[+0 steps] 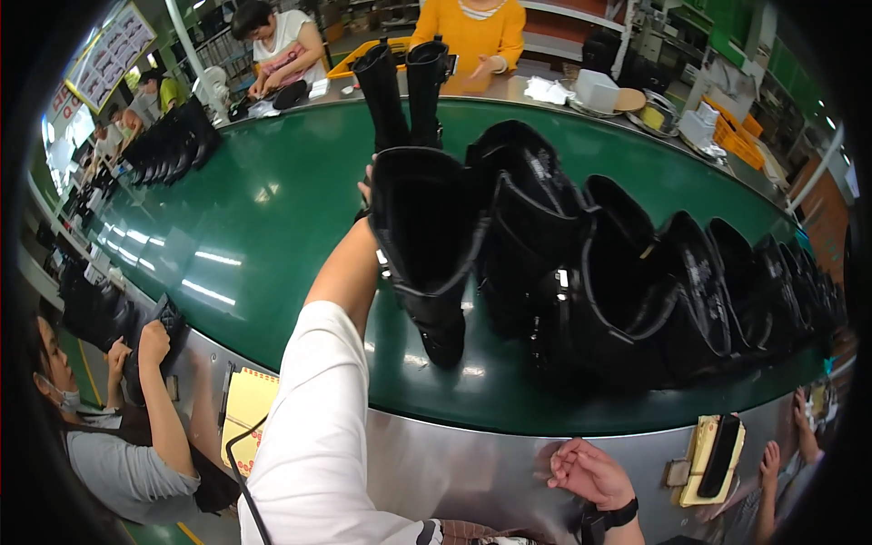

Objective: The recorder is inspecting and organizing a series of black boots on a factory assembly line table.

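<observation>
Head view: a tall black boot (427,245) gripped at its shaft, upright on the green conveyor belt (272,209).

The left hand (366,186) is clamped on the shaft's far side; the right hand (586,472), fingers loosely curled and holding nothing, rests on the belt's steel near rim (436,463). If released off balance, the boot could be tipped against the adjacent row of boots (654,291).

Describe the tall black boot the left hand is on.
The tall black boot stands upright on the green conveyor belt, first in a row of similar boots. It looks like glossy leather, with a wide open shaft and a dark sole. The left hand holds its upper rim from behind, mostly hidden.
</observation>
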Demonstrator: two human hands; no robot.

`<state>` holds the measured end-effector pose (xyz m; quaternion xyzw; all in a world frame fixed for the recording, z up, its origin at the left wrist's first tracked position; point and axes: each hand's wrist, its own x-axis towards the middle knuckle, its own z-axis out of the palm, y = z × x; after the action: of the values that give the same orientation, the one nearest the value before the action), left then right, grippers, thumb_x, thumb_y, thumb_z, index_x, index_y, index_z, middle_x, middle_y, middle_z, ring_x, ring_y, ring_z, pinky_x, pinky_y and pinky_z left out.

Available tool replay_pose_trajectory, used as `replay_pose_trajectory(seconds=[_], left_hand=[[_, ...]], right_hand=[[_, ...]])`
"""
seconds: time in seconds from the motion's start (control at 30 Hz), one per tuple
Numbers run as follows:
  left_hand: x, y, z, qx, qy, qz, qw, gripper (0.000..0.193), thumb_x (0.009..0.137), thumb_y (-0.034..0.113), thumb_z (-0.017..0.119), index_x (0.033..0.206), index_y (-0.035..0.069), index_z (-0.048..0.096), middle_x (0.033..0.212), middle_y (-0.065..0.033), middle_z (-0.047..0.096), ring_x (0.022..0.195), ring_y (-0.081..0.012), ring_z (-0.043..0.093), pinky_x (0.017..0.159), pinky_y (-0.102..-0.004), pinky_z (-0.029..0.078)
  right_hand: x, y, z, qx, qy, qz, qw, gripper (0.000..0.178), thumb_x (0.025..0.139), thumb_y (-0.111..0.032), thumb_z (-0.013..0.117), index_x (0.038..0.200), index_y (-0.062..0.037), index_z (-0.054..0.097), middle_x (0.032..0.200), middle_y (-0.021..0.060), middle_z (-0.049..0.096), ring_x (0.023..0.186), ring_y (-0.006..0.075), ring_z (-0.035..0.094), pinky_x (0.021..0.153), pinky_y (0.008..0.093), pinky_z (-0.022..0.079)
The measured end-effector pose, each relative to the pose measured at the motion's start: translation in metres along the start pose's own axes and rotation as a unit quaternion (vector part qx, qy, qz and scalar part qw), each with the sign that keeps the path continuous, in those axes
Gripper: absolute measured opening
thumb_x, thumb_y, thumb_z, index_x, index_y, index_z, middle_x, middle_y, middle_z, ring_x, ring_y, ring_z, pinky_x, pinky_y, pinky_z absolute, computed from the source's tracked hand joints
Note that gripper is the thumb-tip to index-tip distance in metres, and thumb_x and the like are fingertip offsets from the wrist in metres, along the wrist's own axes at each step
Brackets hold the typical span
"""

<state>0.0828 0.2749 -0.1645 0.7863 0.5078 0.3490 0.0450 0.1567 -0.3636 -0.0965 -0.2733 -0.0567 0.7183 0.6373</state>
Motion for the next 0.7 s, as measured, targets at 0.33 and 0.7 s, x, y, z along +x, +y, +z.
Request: replay_pose_trajectory(seconds=[0.33,0.7], left_hand=[[-0.043,0.012,-0.1,0.136,-0.267,0.038,0.953,0.074,0.078,0.047,0.067,0.138,0.012,0.045,0.145,-0.0167,0.034,0.133,-0.0402,0.035,0.106,-0.0632,0.03],[-0.229,0.073,-0.35,0.119,-0.42,0.061,0.898,0.069,0.084,0.056,0.062,0.131,0.006,0.054,0.126,-0.0198,0.059,0.119,-0.0347,0.055,0.099,-0.0414,0.044]], right_hand=[[0.003,-0.004,0.005,-0.062,-0.005,-0.001,0.998,0.021,0.1,-0.018,0.048,0.114,-0.0046,0.054,0.106,0.0107,0.06,0.092,0.0177,0.058,0.089,0.0401,0.05],[0.002,-0.003,0.003,-0.078,-0.034,-0.014,0.996,0.025,0.102,-0.02,0.045,0.117,-0.003,0.054,0.104,0.0093,0.06,0.092,0.018,0.059,0.087,0.0383,0.052]])
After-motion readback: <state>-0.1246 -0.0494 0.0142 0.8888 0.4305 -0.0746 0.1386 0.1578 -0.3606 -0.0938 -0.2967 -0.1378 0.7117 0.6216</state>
